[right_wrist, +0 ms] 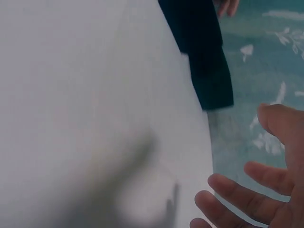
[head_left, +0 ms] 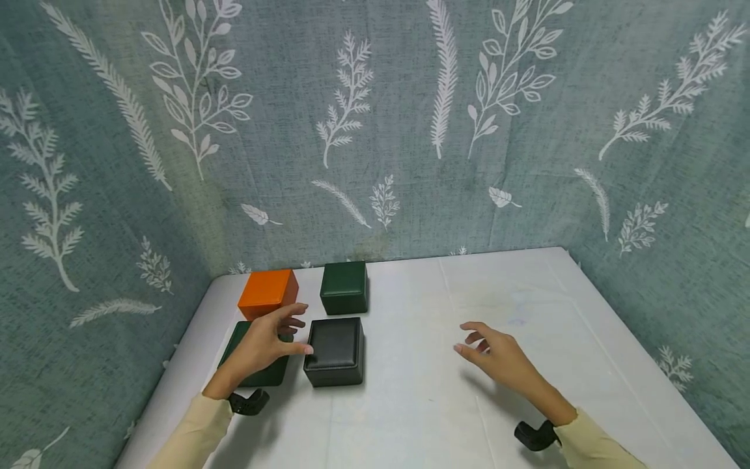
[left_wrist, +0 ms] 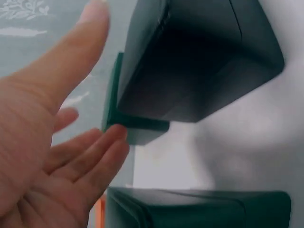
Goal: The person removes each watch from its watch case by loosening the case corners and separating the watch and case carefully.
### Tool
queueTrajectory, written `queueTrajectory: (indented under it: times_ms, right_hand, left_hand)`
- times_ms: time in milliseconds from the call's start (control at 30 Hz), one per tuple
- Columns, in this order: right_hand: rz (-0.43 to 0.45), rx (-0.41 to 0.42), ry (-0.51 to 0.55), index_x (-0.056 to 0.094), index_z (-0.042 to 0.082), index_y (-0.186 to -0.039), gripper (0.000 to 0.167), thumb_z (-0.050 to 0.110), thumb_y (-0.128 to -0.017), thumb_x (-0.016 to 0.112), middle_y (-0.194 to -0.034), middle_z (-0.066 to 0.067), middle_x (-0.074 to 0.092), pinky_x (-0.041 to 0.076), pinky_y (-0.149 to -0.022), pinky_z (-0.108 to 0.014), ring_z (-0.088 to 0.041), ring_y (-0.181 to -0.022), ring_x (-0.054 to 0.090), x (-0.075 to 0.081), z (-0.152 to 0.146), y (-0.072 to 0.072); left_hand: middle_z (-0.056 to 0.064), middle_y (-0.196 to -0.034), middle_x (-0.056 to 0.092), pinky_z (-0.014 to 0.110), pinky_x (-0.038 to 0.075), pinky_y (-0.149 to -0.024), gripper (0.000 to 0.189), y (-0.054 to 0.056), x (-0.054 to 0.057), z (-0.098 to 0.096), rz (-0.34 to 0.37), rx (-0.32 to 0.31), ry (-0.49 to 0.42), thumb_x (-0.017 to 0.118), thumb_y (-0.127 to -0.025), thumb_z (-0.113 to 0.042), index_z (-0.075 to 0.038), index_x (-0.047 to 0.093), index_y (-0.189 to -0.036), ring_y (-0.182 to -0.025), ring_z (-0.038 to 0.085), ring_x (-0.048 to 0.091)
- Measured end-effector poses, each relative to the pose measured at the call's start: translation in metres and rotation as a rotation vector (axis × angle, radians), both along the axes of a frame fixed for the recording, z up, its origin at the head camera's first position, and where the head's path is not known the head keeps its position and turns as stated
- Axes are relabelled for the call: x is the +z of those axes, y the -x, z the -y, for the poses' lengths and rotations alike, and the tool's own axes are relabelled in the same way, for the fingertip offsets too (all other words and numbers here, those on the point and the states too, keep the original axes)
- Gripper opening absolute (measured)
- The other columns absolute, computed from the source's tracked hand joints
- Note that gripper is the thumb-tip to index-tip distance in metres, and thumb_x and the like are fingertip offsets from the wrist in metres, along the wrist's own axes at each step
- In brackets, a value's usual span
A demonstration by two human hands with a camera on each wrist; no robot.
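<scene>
Over the left part of the table, my left hand hovers with thumb and fingers spread, holding nothing. Its thumb tip is nearest the black box; the left wrist view shows a gap between them. Below this hand lies a green box, partly hidden by it. Behind are an orange box and a second green box. All the lids look closed. To the right, my right hand is in the air above the table, fingers relaxed and apart, touching nothing.
A white cloth covers the table. Grey-green curtains with white leaf prints stand along its back and sides. Each wrist wears a black device. Shadows of the arms fall on the cloth.
</scene>
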State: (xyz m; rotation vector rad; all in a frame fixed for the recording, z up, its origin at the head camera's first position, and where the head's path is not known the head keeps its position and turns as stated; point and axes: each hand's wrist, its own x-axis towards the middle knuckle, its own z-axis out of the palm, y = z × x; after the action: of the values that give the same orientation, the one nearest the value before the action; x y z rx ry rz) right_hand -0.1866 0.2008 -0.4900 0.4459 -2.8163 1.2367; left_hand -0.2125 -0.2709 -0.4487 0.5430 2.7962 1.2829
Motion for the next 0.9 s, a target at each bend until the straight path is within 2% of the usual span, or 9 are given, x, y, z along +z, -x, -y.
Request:
queueTrajectory:
  times_ms: [167, 300, 500, 700, 900]
  right_hand:
    - [0.029, 0.059, 0.044, 0.063, 0.010, -0.137, 0.055, 0.047, -0.096, 0.071, -0.109, -0.001, 0.071, 0.053, -0.074, -0.032, -0.012, -0.087, 0.064, -0.007, 0.025, 0.002]
    - [0.048, 0.096, 0.063, 0.064, 0.009, -0.135, 0.056, 0.049, -0.096, 0.070, -0.104, 0.004, 0.070, 0.053, -0.073, -0.030, -0.011, -0.085, 0.065, -0.012, 0.042, 0.003]
    - [0.068, 0.141, 0.074, 0.066, 0.009, -0.132, 0.056, 0.051, -0.096, 0.070, -0.102, 0.005, 0.070, 0.052, -0.072, -0.031, -0.012, -0.084, 0.064, -0.017, 0.063, 0.004]
    - [0.058, 0.174, 0.070, 0.068, 0.009, -0.129, 0.053, 0.051, -0.096, 0.069, -0.100, 0.008, 0.069, 0.051, -0.072, -0.030, -0.010, -0.083, 0.061, -0.019, 0.083, 0.007]
    - [0.042, 0.220, 0.047, 0.068, 0.010, -0.129, 0.053, 0.051, -0.096, 0.069, -0.097, 0.010, 0.068, 0.051, -0.073, -0.029, -0.007, -0.080, 0.059, -0.018, 0.104, 0.010]
  left_hand:
    - [0.015, -0.149, 0.053, 0.056, 0.052, -0.096, 0.094, 0.006, -0.006, 0.006, 0.055, -0.074, -0.041, 0.095, -0.073, -0.029, -0.012, 0.049, -0.153, -0.121, 0.045, 0.061]
    - [0.016, -0.152, 0.050, 0.058, 0.048, -0.100, 0.098, 0.009, -0.007, 0.009, 0.053, -0.125, -0.031, 0.095, -0.072, -0.026, -0.011, 0.045, -0.156, -0.123, 0.043, 0.060]
    - [0.018, -0.155, 0.046, 0.056, 0.046, -0.103, 0.099, 0.013, -0.004, 0.011, 0.064, -0.192, -0.024, 0.094, -0.073, -0.022, -0.009, 0.043, -0.157, -0.126, 0.040, 0.058]
    - [0.017, -0.156, 0.046, 0.050, 0.046, -0.105, 0.103, 0.016, -0.002, 0.012, 0.088, -0.245, 0.040, 0.094, -0.073, -0.025, -0.008, 0.039, -0.159, -0.127, 0.036, 0.058]
    - [0.022, -0.153, 0.047, 0.051, 0.045, -0.105, 0.105, 0.019, -0.001, 0.012, 0.125, -0.275, 0.101, 0.094, -0.073, -0.029, 0.001, 0.038, -0.157, -0.127, 0.039, 0.058]
